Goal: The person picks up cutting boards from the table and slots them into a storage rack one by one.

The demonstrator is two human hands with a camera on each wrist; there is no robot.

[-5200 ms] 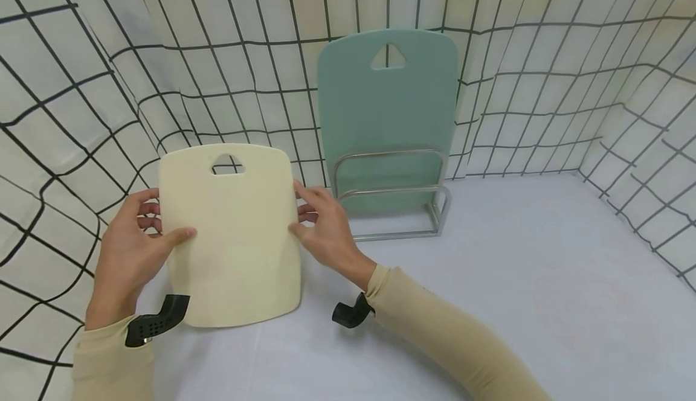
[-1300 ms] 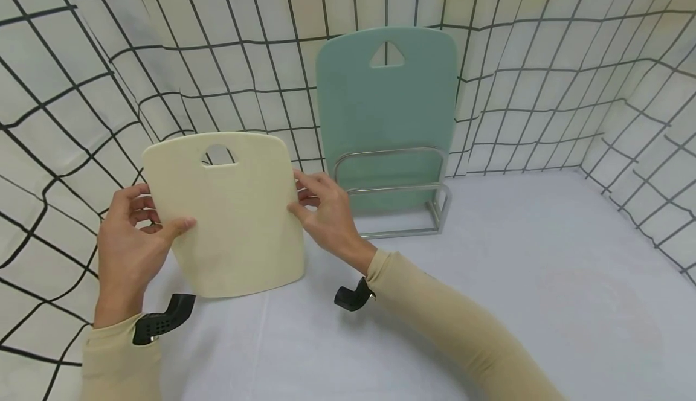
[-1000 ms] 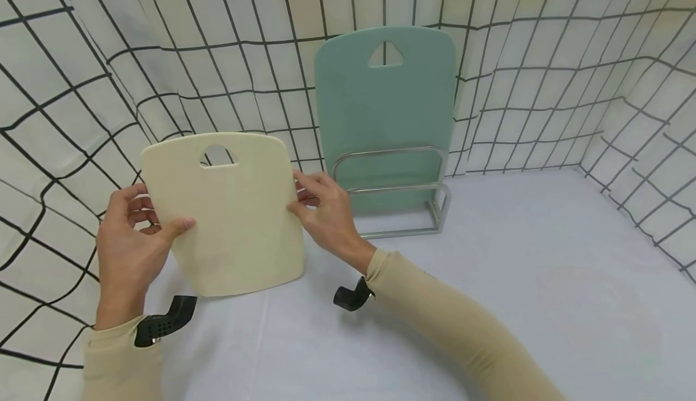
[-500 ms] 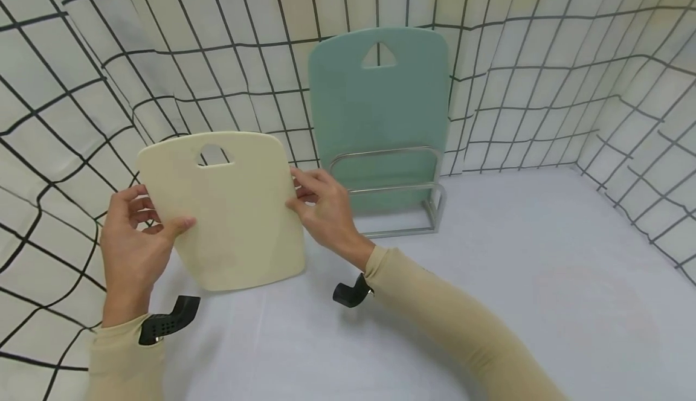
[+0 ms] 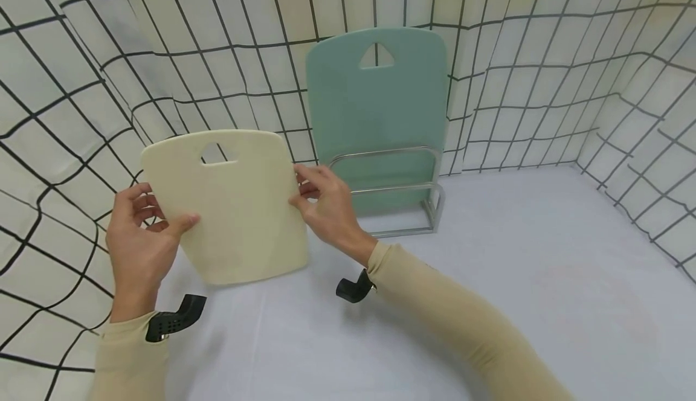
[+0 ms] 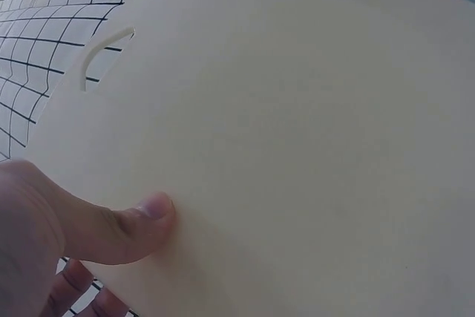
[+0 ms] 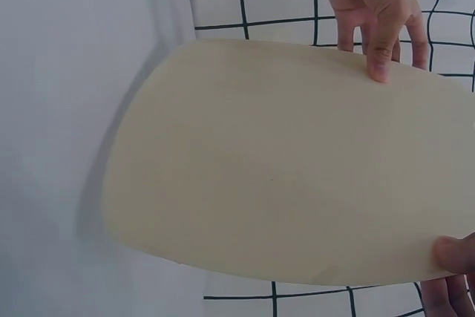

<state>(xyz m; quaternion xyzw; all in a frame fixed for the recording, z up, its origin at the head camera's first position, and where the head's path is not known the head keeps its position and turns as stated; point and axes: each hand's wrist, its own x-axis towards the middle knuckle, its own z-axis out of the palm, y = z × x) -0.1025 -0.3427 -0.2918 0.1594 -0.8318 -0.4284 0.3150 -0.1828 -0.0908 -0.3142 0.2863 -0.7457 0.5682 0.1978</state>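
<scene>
Cream cutting board (image 5: 231, 205) looked like matt, smooth plastic. Green cutting board (image 5: 377, 105) was matt plastic too. Rack (image 5: 388, 192) was brushed metal, slight shine. Tabletop (image 5: 489, 268) was covered with matt white cloth; grid-printed backdrop (image 5: 81, 57) looked cloth, wrinkled.

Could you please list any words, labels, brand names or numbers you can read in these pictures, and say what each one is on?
None: the cream cutting board, green cutting board, metal rack and gridded backdrop show no readable text in any view.
</scene>
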